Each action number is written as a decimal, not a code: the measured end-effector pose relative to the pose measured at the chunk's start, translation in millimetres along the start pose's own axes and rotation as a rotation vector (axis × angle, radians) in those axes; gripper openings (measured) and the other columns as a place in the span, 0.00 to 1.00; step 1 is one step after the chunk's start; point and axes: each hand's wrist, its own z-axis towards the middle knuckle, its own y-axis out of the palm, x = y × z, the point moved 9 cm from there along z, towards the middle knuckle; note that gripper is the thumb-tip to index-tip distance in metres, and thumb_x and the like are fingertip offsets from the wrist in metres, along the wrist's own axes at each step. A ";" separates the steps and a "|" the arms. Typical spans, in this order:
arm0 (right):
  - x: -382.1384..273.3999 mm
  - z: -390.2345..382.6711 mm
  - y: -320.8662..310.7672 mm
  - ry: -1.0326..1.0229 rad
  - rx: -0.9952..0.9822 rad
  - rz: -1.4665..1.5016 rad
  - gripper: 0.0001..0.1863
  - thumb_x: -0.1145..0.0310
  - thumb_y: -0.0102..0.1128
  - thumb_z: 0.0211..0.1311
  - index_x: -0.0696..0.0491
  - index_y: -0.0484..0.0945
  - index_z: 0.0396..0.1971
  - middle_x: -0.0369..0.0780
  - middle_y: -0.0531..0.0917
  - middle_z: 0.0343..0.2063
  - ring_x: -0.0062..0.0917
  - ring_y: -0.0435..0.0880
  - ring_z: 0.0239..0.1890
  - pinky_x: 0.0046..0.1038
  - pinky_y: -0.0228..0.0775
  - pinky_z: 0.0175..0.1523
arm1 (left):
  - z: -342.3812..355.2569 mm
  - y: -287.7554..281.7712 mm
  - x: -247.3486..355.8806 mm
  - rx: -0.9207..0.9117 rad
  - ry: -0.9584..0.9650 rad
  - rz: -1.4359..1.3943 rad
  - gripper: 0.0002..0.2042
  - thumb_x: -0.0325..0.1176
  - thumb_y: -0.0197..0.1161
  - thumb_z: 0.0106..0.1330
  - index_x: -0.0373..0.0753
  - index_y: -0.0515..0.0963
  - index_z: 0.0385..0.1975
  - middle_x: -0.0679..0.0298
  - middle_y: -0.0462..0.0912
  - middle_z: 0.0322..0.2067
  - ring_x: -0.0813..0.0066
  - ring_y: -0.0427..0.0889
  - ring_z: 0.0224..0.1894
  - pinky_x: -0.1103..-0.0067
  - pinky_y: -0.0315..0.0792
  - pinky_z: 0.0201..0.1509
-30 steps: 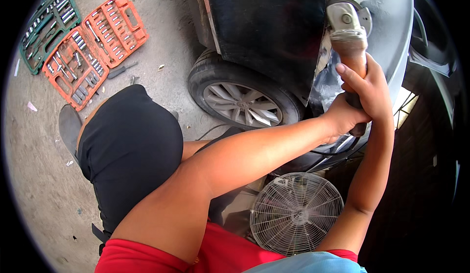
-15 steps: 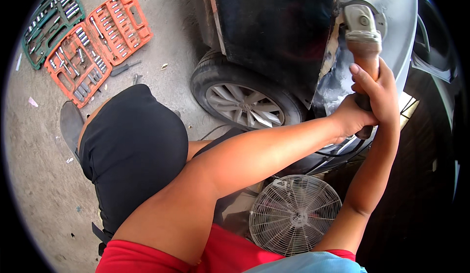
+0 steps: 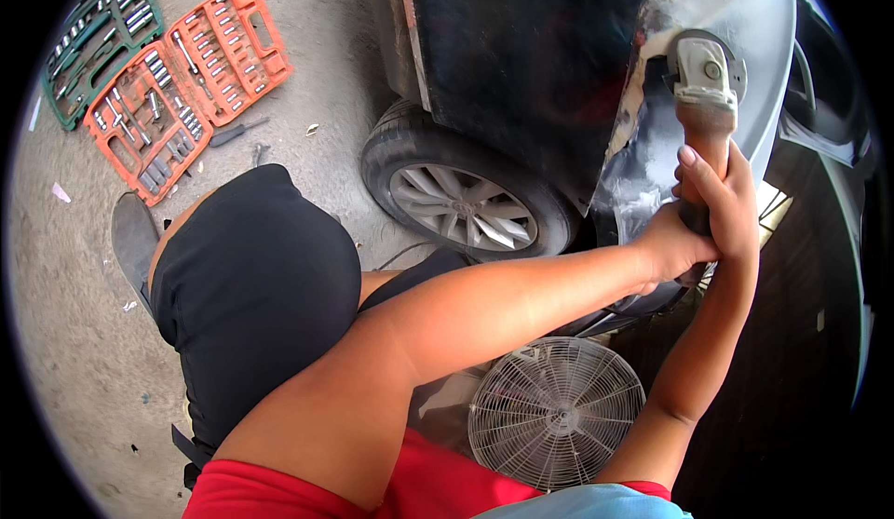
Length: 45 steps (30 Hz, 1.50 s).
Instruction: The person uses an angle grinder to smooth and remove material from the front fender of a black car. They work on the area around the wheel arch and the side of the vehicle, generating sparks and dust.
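An angle grinder, with a pale metal head and an orange-brown body, is held in both my hands. Its round disc lies over the patchy grey and white surface of the car's body panel; whether disc and panel touch, I cannot tell. My right hand wraps the body below the head, thumb along its top. Lower down, around the rear of the grinder, my left hand is closed, its fingers partly hidden. Black paint covers the panel to the left of the stripped area.
The car's wheel is left of the grinder. A round wire-guarded fan stands close below my forearms. On the concrete floor lie an open orange socket set, a green tool case and a dark-handled screwdriver.
The grinder and both hands have shifted lower in the picture, down along the panel. My grip on it looks the same.
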 end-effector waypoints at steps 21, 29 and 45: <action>32.1 -19.7 35.1 0.035 -0.029 0.056 0.30 0.50 0.80 0.63 0.61 0.78 0.48 0.35 0.82 0.29 0.18 0.80 0.29 0.26 0.75 0.37 | -18.8 -26.8 -40.1 0.044 -0.055 0.002 0.11 0.28 0.75 0.65 0.36 0.80 0.42 0.64 0.83 0.27 0.73 0.81 0.23 0.75 0.70 0.24; 25.2 -12.2 30.6 0.008 -0.017 0.002 0.30 0.50 0.80 0.63 0.61 0.78 0.47 0.35 0.82 0.29 0.18 0.80 0.29 0.26 0.75 0.37 | -14.1 -25.5 -27.0 0.006 -0.004 0.008 0.10 0.28 0.75 0.65 0.36 0.80 0.41 0.64 0.83 0.27 0.75 0.81 0.23 0.75 0.70 0.24; 11.9 -7.6 25.8 0.054 -0.073 -0.019 0.28 0.51 0.79 0.65 0.60 0.78 0.47 0.34 0.81 0.31 0.16 0.78 0.30 0.24 0.74 0.38 | -11.6 -13.3 -23.6 -0.045 -0.074 -0.075 0.18 0.30 0.77 0.63 0.34 0.79 0.50 0.64 0.86 0.37 0.76 0.85 0.33 0.77 0.76 0.32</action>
